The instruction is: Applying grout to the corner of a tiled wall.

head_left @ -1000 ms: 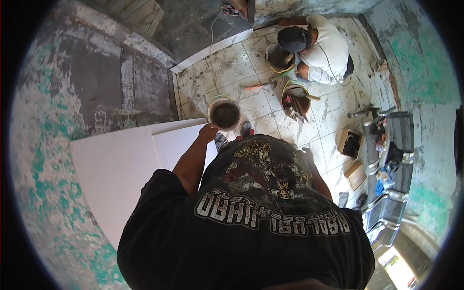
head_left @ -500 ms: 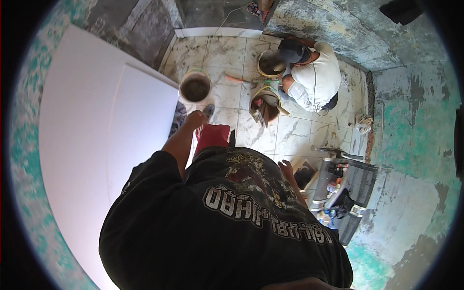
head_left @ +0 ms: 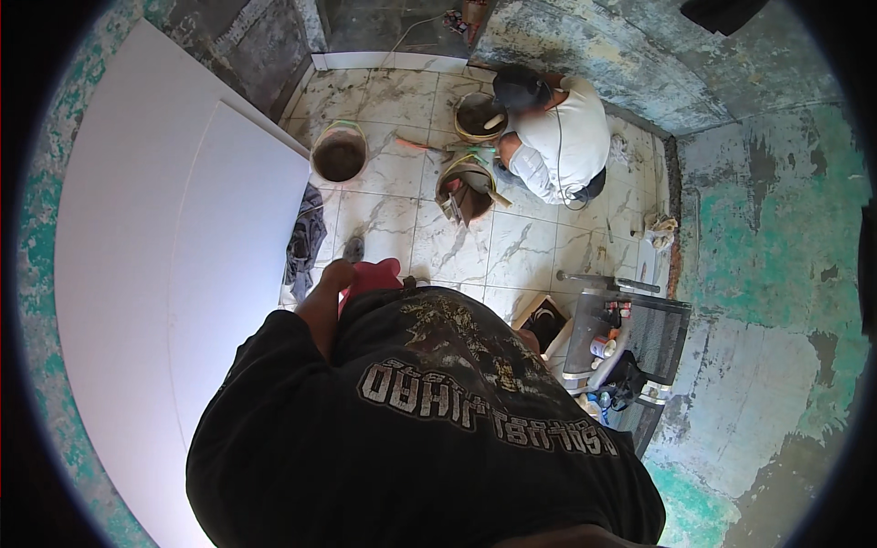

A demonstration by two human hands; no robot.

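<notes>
In the head view, the left hand [head_left: 338, 273] is hanging beside a red item [head_left: 373, 273], its grip too obscured to tell, while the black shirt [head_left: 411, 420] is hiding the right hand, so its state cannot be told. The left bucket [head_left: 338, 135] is standing ahead; the tool bucket [head_left: 440, 187] is sitting near a crouching co-worker [head_left: 575, 132], presumably for reach. The white panel [head_left: 137, 228] is bounding the left, tiled floor [head_left: 375, 215] extending between the buckets as walking room
</notes>
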